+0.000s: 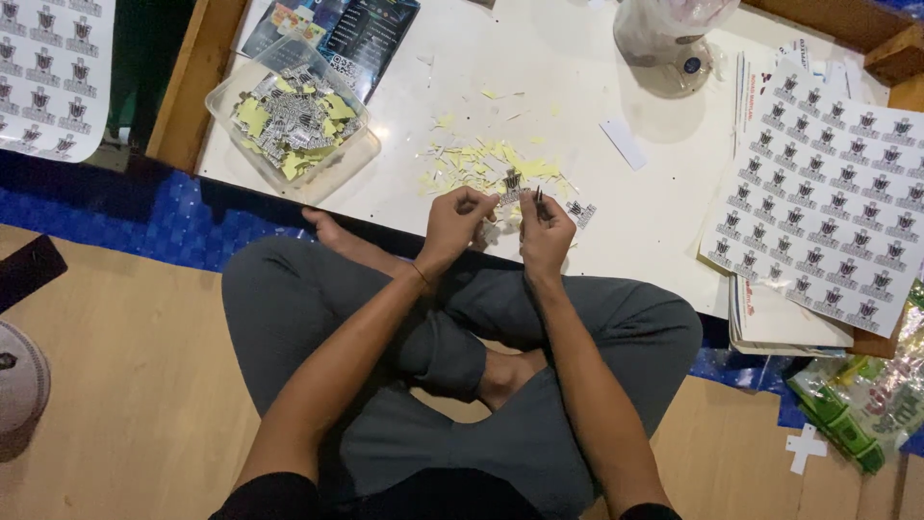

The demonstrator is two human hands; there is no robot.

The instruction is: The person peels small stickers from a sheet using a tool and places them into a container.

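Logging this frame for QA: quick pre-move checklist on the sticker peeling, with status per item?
1. Left hand pinching the small sticker: ok.
2. Right hand holding a thin dark tool beside the sticker: ok; tool kind cannot tell.
3. Backing separated from the sticker: cannot tell, too small.
4. Clear tray of finished pieces on the white board, off to the left hand's side: ok.
5. Yellow scraps littering the board just beyond the hands: not ok.
6. Uncut sticker sheet lying flat to the right: ok.
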